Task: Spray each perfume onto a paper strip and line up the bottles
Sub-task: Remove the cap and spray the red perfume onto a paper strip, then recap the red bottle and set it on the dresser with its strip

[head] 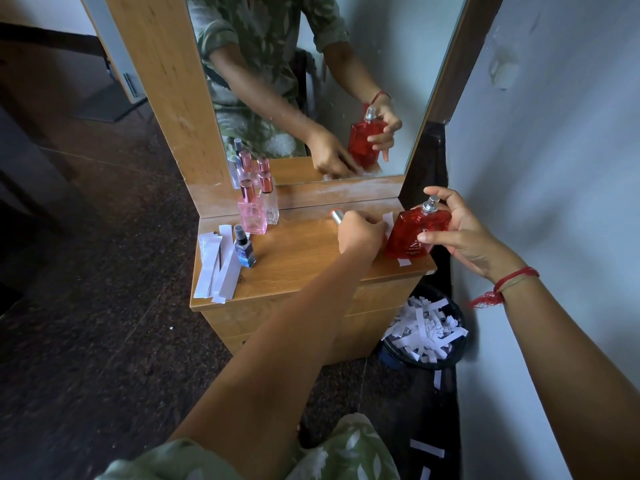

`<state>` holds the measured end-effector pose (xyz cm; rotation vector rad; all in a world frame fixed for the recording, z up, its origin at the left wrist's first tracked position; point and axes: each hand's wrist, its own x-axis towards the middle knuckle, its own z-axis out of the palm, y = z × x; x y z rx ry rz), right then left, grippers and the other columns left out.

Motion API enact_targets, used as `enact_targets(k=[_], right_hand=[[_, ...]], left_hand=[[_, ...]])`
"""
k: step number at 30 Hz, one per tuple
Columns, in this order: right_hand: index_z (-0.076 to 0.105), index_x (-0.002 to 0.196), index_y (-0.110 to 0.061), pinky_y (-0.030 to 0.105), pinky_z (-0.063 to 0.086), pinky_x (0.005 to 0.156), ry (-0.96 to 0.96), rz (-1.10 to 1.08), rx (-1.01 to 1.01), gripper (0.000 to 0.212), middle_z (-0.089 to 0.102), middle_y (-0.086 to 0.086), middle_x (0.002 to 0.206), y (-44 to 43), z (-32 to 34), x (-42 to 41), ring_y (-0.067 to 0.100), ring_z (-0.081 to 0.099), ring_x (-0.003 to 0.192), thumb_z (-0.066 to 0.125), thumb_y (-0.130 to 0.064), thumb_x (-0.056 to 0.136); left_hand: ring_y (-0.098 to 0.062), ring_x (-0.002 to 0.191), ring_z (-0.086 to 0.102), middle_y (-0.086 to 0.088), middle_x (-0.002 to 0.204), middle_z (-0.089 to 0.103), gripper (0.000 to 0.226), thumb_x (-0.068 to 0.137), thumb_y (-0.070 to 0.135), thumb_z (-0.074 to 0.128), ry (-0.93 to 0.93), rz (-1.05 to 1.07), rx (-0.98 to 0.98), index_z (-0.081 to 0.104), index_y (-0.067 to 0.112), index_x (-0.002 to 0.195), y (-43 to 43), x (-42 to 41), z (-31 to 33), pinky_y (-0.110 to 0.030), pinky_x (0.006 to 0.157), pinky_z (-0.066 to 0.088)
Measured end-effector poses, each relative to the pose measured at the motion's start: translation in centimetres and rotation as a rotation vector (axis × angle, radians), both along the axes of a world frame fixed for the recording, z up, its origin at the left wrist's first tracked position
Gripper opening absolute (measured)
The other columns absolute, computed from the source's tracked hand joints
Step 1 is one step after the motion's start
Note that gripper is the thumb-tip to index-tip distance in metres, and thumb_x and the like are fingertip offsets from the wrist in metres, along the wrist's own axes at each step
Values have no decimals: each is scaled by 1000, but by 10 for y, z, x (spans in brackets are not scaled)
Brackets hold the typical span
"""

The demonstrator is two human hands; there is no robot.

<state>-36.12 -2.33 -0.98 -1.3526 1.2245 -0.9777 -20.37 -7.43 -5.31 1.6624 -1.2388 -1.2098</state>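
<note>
My right hand [467, 233] grips a large red perfume bottle [414, 233] over the right end of the wooden dresser top [298, 261], forefinger on its silver spray head. My left hand [360, 232] holds a white paper strip [388, 221] just left of the bottle, along with the bottle's silver-and-red cap [336, 216]. A pink bottle [252, 213] and a clear bottle [270, 202] stand together at the back left. In front of them stands a small dark blue bottle [244, 247].
A pile of unused white paper strips [216, 265] lies at the dresser's left edge. A mirror [311, 81] rises behind the top. A black bin [424, 334] full of used strips sits on the floor at right, beside the wall [554, 168].
</note>
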Motion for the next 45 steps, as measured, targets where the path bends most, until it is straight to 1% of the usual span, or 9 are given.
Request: enact_targets(k=[8,12,16,19,22,26,31,36,45], right_hand=[[34,136,-31,29,51,95,47,-3,2,83,50,5,126,5,7,0,23,51,120,66,13,73],[36,131,-47,39,24,114,61,-19,-14,101,52,-6,129,20,16,-9,18,44,128,92,-33,47],[40,125,-49,30,29,109,-6,-130,-80,116,50,-12,130,44,28,-24,10,41,131,93,-53,21],[43,123,-44,13,41,94,-78,-250,-177,115,52,-15,124,67,37,-33,5,44,127,92,-54,19],[44,123,-37,15,42,95,-110,-393,-292,108,50,-13,122,92,41,-29,2,48,119,91,-52,28],[46,128,-15,22,42,94,-262,-609,-545,75,53,-8,111,123,40,4,3,54,102,81,-40,66],[62,100,-29,18,50,70,-252,-472,-526,24,63,-7,92,125,32,101,7,58,74,72,-21,80],[65,96,-28,33,53,74,101,-195,-338,18,66,-5,90,104,6,156,8,61,81,67,-14,84],[62,101,-21,27,52,78,204,-164,-226,23,62,-5,92,68,-12,210,11,60,88,72,-14,81]], left_hand=[[-21,79,70,-7,92,72,24,94,27,58,-73,26,-302,68,11,109,36,7,9,-40,72,60],[-13,60,64,-4,75,70,20,95,22,57,-54,-3,-469,68,9,103,59,31,37,-35,60,59],[1,44,54,5,62,63,19,95,23,57,4,-39,-554,67,9,103,92,77,61,-16,44,44],[-1,40,51,0,59,63,15,95,24,58,40,-35,-565,67,12,99,118,116,65,-20,43,42],[-1,40,50,-2,57,62,9,94,19,59,90,34,-527,66,15,97,130,149,60,-19,44,41],[-1,44,52,2,58,61,10,94,17,58,47,46,-495,66,14,100,136,171,49,-21,48,42],[-14,58,60,4,61,61,17,87,32,58,-27,-12,-496,66,23,98,142,171,38,-39,58,54],[-4,55,53,7,62,59,17,88,33,65,-130,49,-543,70,21,98,155,188,38,-30,61,49],[0,77,59,17,82,61,21,81,41,72,-275,217,-494,61,27,94,143,238,30,-26,68,50]])
